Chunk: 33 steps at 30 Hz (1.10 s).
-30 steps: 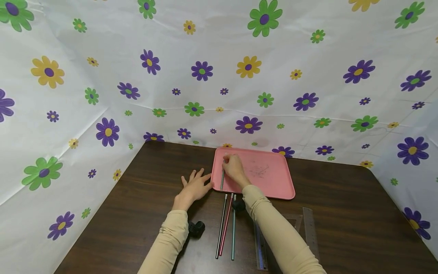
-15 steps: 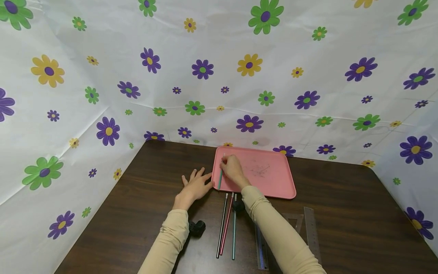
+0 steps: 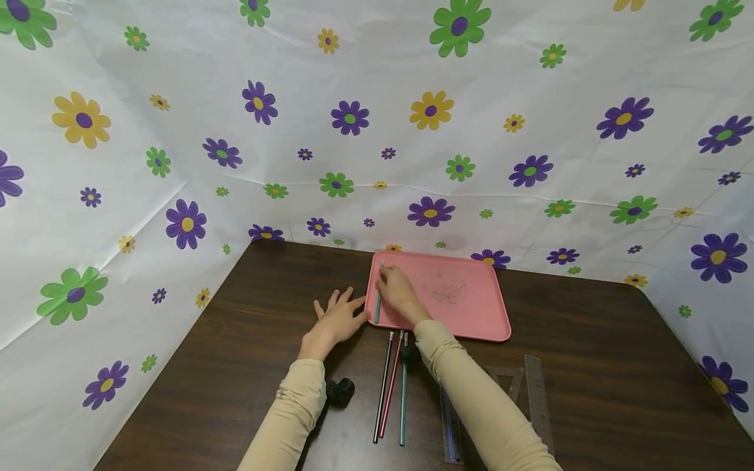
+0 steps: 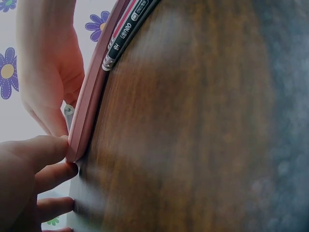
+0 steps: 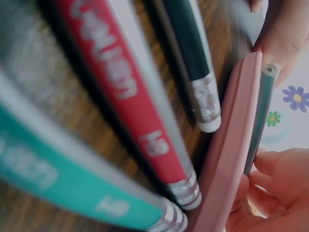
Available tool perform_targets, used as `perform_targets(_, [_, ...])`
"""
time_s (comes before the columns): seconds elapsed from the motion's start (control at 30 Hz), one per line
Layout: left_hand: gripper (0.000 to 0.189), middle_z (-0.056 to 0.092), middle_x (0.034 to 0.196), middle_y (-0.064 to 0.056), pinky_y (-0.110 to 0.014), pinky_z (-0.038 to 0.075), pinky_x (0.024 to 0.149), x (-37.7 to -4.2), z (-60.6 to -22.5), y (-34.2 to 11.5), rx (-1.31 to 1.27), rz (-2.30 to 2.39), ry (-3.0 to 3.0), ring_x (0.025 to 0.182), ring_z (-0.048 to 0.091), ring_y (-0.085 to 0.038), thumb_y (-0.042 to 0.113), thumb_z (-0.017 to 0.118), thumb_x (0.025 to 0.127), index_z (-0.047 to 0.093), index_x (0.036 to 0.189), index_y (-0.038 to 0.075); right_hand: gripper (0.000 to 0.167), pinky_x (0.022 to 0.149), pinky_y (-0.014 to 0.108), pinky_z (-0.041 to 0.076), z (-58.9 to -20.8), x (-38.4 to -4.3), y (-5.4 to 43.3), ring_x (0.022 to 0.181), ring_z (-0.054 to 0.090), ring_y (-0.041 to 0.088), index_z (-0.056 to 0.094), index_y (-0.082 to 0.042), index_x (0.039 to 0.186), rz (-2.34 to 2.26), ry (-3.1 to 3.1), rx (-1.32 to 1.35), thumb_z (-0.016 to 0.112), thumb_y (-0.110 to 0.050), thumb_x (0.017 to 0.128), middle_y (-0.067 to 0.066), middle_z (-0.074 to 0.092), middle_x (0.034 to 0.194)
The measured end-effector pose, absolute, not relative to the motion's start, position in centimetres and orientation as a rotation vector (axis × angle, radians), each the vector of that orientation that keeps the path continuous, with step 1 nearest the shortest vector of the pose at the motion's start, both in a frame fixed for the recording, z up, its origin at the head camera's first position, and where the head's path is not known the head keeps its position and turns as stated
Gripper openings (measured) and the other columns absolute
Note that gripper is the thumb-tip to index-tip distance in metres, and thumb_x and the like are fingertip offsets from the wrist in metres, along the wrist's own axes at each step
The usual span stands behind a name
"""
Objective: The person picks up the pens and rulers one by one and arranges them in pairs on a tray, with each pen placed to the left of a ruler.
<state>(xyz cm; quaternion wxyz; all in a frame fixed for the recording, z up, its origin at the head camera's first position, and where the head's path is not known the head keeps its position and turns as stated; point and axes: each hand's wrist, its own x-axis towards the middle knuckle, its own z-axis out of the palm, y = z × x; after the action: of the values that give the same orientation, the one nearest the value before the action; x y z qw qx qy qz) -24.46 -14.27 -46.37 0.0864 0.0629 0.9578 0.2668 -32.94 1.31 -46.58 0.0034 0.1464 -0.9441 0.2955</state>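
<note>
We are laying a green pencil point(image 3: 377, 307) on the pink tray point(image 3: 471, 314) by its left edge, our right hand point(image 3: 396, 291) pinching it, our left hand point(image 3: 336, 320) spread flat on the tabletop point(image 3: 235, 340) against the tray, and next we should let go gently.

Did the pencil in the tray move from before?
Yes. The green pencil that the right hand holds has slid a little leftward, toward the left rim of the pink tray, and now lies right along that rim.
</note>
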Motion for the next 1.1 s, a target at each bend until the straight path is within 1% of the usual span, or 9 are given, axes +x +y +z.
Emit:
perform_targets(0.27, [0.053, 0.022, 0.165, -0.012, -0.077, -0.005, 0.112, -24.6, -46.4, -14.2, 0.19, 0.795, 2.851, 0.153, 0.01, -0.041, 0.044, 0.048, 0.102, 0.045, 0.151, 0.024, 0.032, 0.102, 0.045, 0.049, -46.5, -32.9, 1.1, 0.12, 0.061, 0.032, 0.063, 0.004, 0.127, 0.805, -2.972, 0.485, 0.056, -0.015, 0.101, 0.021, 0.062, 0.131])
perform_targets(0.4, [0.053, 0.022, 0.165, -0.012, -0.077, -0.005, 0.112, -24.6, -46.4, -14.2, 0.184, 0.795, 2.849, 0.154, 0.009, -0.04, 0.045, 0.048, 0.102, 0.045, 0.151, 0.024, 0.039, 0.108, 0.045, 0.045, -46.5, -32.9, 1.0, 0.127, 0.057, 0.034, 0.059, 0.005, 0.133, 0.834, -2.959, 0.485, 0.056, -0.015, 0.1, 0.023, 0.06, 0.135])
perform_targets(0.47, [0.053, 0.022, 0.165, -0.012, -0.077, -0.005, 0.112, -24.5, -46.4, -14.2, 0.184, 0.792, 2.849, 0.154, 0.009, -0.04, 0.045, 0.048, 0.102, 0.045, 0.152, 0.024, 0.043, 0.11, 0.045, 0.044, -46.6, -32.9, 1.1, 0.129, 0.056, 0.034, 0.057, 0.005, 0.136, 0.852, -2.949, 0.486, 0.057, -0.017, 0.099, 0.024, 0.059, 0.136])
perform_targets(0.53, [0.054, 0.022, 0.165, -0.012, -0.077, -0.005, 0.112, -24.5, -46.4, -14.2, 0.183, 0.79, 2.849, 0.154, 0.009, -0.04, 0.045, 0.048, 0.102, 0.044, 0.152, 0.024, 0.045, 0.107, 0.045, 0.046, -46.6, -32.8, 1.2, 0.124, 0.058, 0.034, 0.056, 0.006, 0.136, 0.877, -2.942, 0.488, 0.058, -0.017, 0.098, 0.025, 0.059, 0.134])
perform_targets(0.63, [0.053, 0.022, 0.165, -0.012, -0.077, -0.005, 0.112, -24.5, -46.5, -14.3, 0.185, 0.792, 2.849, 0.154, 0.009, -0.04, 0.045, 0.048, 0.102, 0.045, 0.151, 0.024, 0.046, 0.1, 0.045, 0.049, -46.2, -32.6, 1.3, 0.111, 0.061, 0.032, 0.056, 0.006, 0.135, 0.901, -2.943, 0.483, 0.058, -0.02, 0.098, 0.025, 0.06, 0.129])
perform_targets(0.7, [0.053, 0.022, 0.165, -0.012, -0.077, -0.005, 0.112, -24.5, -46.5, -14.4, 0.185, 0.799, 2.85, 0.154, 0.009, -0.041, 0.045, 0.048, 0.102, 0.045, 0.151, 0.024, 0.046, 0.099, 0.044, 0.05, -45.6, -32.4, 1.3, 0.109, 0.06, 0.031, 0.057, 0.005, 0.135, 0.919, -2.945, 0.478, 0.058, -0.022, 0.099, 0.024, 0.059, 0.127])
perform_targets(0.87, [0.054, 0.022, 0.165, -0.013, -0.077, -0.006, 0.112, -24.5, -46.4, -14.3, 0.188, 0.812, 2.846, 0.153, 0.009, -0.042, 0.045, 0.048, 0.102, 0.046, 0.151, 0.023, 0.046, 0.104, 0.047, 0.048, -43.6, -31.3, 1.8, 0.121, 0.059, 0.033, 0.057, 0.001, 0.137, 0.956, -2.93, 0.48, 0.058, -0.027, 0.1, 0.02, 0.059, 0.132])
perform_targets(0.93, [0.054, 0.022, 0.165, -0.013, -0.077, -0.006, 0.111, -24.5, -46.4, -14.3, 0.192, 0.808, 2.844, 0.153, 0.009, -0.042, 0.045, 0.048, 0.102, 0.045, 0.151, 0.023, 0.047, 0.104, 0.047, 0.048, -43.0, -30.9, 2.1, 0.123, 0.058, 0.033, 0.058, -0.002, 0.137, 0.949, -2.939, 0.491, 0.059, -0.03, 0.099, 0.018, 0.059, 0.134])
perform_targets(1.1, [0.054, 0.022, 0.165, -0.013, -0.077, -0.006, 0.111, -24.4, -46.4, -14.3, 0.191, 0.808, 2.837, 0.153, 0.008, -0.042, 0.045, 0.048, 0.102, 0.045, 0.152, 0.022, 0.053, 0.108, 0.049, 0.044, -42.2, -29.9, 2.9, 0.132, 0.051, 0.032, 0.056, -0.007, 0.14, 0.875, -2.955, 0.553, 0.06, -0.038, 0.098, 0.013, 0.054, 0.143])
